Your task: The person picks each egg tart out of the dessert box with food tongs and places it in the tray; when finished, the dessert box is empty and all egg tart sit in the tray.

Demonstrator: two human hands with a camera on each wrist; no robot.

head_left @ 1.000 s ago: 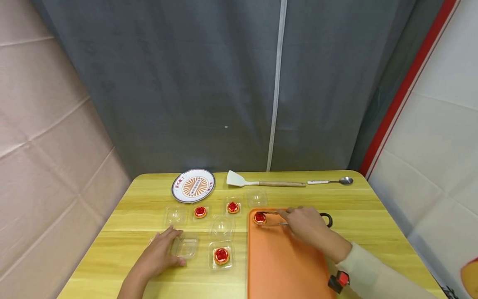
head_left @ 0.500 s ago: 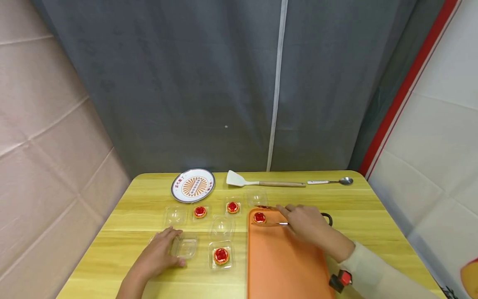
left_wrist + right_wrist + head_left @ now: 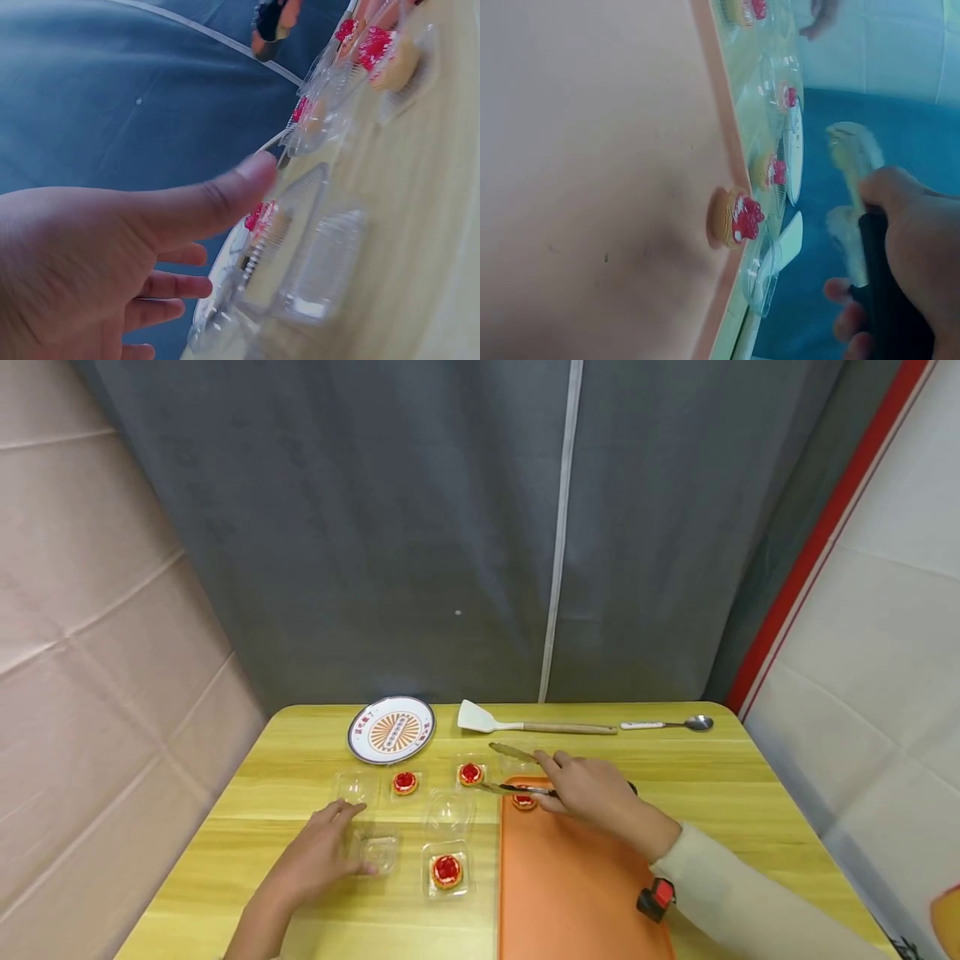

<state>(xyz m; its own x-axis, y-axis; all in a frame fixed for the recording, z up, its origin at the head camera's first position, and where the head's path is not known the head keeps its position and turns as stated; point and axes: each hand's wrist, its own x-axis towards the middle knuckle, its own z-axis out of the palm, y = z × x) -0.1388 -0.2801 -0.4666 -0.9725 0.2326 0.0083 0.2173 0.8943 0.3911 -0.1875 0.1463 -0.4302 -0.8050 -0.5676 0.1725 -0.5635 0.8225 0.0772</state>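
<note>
My right hand grips a pair of tongs by the black handle. The tongs' arms are spread apart, with nothing between them, above the tray's far left corner. Below them a red-topped tart sits on the orange tray; in the head view one tong arm partly covers it. My left hand hovers with thumb and fingers extended beside a clear plastic box with no tart in it. From the left wrist view, the hand holds nothing, and that box lies past the fingers.
Three tarts sit in lidded clear boxes left of the tray: a near one, a far one and a left one. Along the back lie a round plate, a white spatula and a spoon.
The tongs have gone from around the tart on the tray to up and left of it, their arms wider apart. The tart stays put. My left hand has shifted slightly.
</note>
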